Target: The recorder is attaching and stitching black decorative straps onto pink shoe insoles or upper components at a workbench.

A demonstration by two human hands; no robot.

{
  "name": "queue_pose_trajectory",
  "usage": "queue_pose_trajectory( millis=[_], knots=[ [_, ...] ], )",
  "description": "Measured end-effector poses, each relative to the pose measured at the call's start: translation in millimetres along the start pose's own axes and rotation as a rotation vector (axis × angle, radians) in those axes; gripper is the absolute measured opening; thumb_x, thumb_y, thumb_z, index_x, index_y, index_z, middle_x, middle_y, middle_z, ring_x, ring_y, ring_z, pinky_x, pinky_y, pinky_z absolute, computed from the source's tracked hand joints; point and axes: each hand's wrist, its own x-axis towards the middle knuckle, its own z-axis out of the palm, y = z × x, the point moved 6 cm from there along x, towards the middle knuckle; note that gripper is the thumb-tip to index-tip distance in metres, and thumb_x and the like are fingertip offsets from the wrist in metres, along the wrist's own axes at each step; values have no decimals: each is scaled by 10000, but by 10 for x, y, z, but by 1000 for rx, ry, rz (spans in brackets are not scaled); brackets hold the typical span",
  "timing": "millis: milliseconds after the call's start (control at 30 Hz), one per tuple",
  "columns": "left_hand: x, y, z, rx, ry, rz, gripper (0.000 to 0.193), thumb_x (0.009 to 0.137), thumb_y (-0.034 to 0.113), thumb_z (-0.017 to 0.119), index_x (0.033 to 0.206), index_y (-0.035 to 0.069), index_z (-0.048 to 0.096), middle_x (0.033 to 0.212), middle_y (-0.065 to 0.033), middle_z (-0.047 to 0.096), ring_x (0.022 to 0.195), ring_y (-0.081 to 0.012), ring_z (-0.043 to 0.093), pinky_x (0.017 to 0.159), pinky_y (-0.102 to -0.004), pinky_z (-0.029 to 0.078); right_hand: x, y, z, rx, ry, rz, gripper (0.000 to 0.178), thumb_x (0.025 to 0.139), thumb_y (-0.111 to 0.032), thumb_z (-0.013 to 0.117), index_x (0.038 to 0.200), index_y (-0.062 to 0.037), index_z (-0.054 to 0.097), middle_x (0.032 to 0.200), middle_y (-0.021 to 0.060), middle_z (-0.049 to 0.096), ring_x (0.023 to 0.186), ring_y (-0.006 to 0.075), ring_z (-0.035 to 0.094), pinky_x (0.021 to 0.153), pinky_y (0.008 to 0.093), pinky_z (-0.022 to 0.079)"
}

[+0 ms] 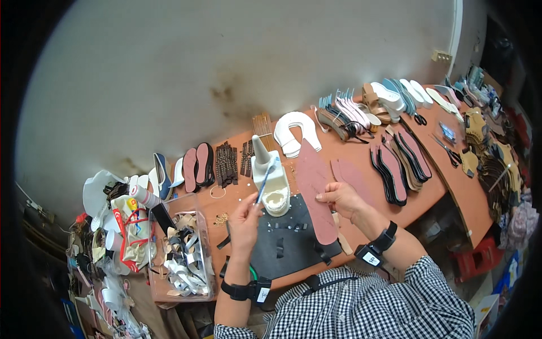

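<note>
Two grips: brush [263, 185] within left fingers [248, 209]; edge of pink insole [314, 183] between right fingers [335, 194]

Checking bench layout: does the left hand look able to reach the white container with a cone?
Probably yes: the left hand, holding a blue-handled brush, is beside the container, with nothing visible blocking the way.

Gingham shirt [361, 308]: black-and-white checks, as I view it remotely
Left wristband [237, 291]: black, white tag [263, 294]
Right wristband [388, 237]: black, similar white label [371, 259]
</note>
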Motion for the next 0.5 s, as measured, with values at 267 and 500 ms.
queue_pose_trajectory(
  millis=[267,500],
  knots=[
    [35,239,280,280,68,250,237,873,22,485,1094,-1,570,892,-60,618,789,-92,566,708,-232,457,-75,-122,292,-16,-50,-26,143,768,-60,658,707,-81,531,719,15,591,626,113,565,614,257,467],
    [42,400,306,475,148,366,239,827,67,538,1058,78,597,760,-133,573,685,-274,574,625,-345,434,-158,-186,370,-37,-36,-27,175,757,-49,664,705,-110,508,675,-17,560,544,76,500,517,212,405]
  ],
)
